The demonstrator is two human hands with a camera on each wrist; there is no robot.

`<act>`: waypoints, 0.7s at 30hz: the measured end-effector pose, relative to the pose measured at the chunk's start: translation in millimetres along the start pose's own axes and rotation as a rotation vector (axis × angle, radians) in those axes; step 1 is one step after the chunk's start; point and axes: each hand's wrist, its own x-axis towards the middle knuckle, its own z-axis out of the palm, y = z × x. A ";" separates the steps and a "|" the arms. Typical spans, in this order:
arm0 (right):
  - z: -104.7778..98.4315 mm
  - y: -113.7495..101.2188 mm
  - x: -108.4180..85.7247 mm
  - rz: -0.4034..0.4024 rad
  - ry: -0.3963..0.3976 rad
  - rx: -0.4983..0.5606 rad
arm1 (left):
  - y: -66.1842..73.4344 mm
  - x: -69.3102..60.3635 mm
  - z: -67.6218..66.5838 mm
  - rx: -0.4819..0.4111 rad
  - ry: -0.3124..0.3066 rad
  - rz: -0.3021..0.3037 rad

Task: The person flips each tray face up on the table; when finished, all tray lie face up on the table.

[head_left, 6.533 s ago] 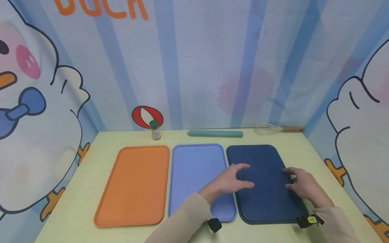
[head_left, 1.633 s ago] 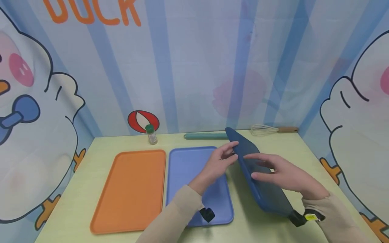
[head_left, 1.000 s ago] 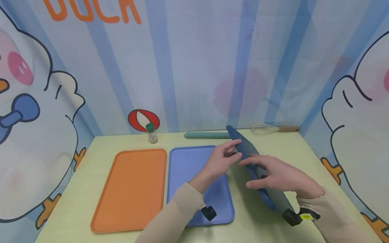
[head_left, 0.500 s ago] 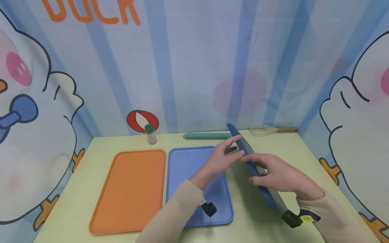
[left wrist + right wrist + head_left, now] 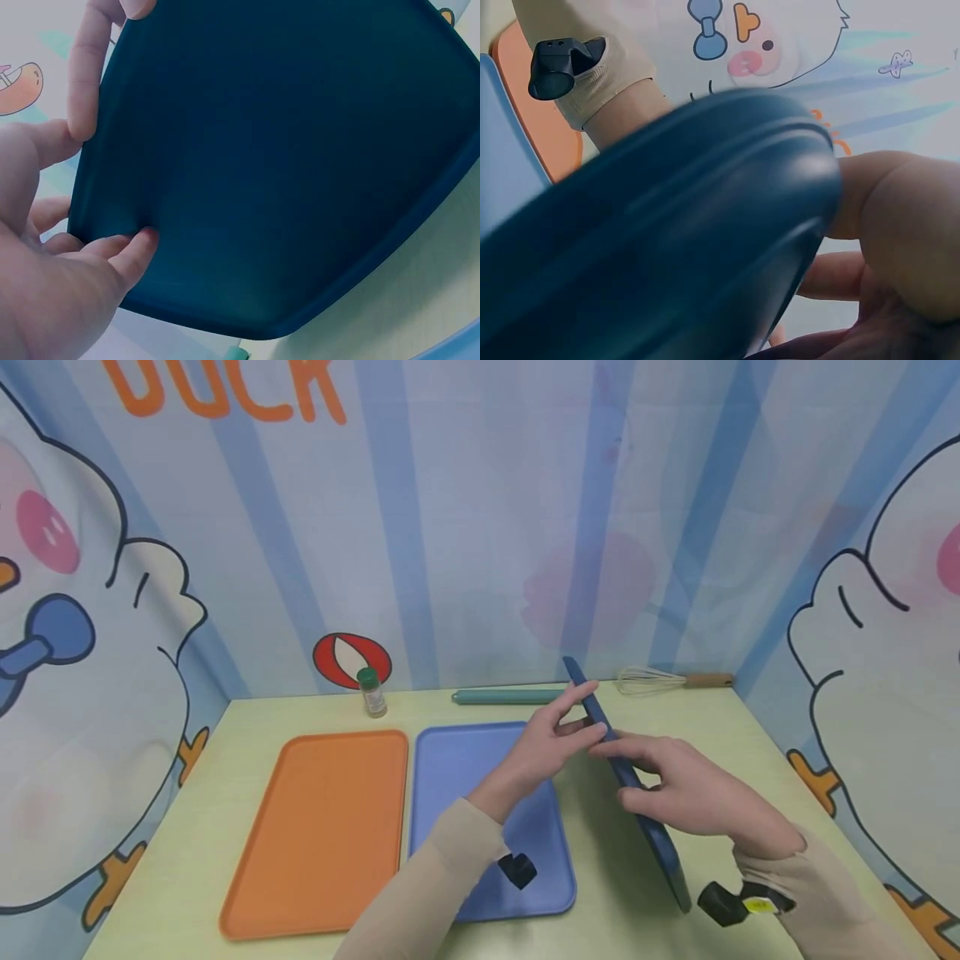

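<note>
A navy tray (image 5: 658,843) stands steeply tilted at the right of the table, almost edge-on in the head view. My left hand (image 5: 538,753) grips the far part of its raised edge; in the left wrist view the thumb presses the broad dark face and other fingers go behind the rim. My right hand (image 5: 693,787) holds the same edge nearer to me, its thumb on one side and fingers across the rim. In the right wrist view the tray (image 5: 682,225) hides part of that hand. Whether its lower edge touches the table cannot be seen.
An orange tray (image 5: 318,835) and a light blue tray (image 5: 468,768) lie side by side on the pale yellow table (image 5: 187,827). Along the back are a green-capped shaker jar (image 5: 372,692), a teal rod (image 5: 510,697) and a whisk (image 5: 675,681). A printed curtain surrounds the table.
The navy tray lay flat first, then both hands raised it on a slant. Over the last second it has turned steeper, until mainly its edge faces the head camera. Other things stay put.
</note>
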 end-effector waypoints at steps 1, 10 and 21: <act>0.1 -0.4 0.1 0.003 0.001 -0.001 | 0.2 0.2 0.1 -0.001 0.001 -0.002; -2.7 -3.6 -2.0 0.067 -0.056 0.062 | 2.7 -0.2 0.3 0.011 -0.016 0.005; -6.1 -14.9 -3.9 0.059 -0.044 0.053 | 4.4 0.6 1.6 0.020 -0.051 0.054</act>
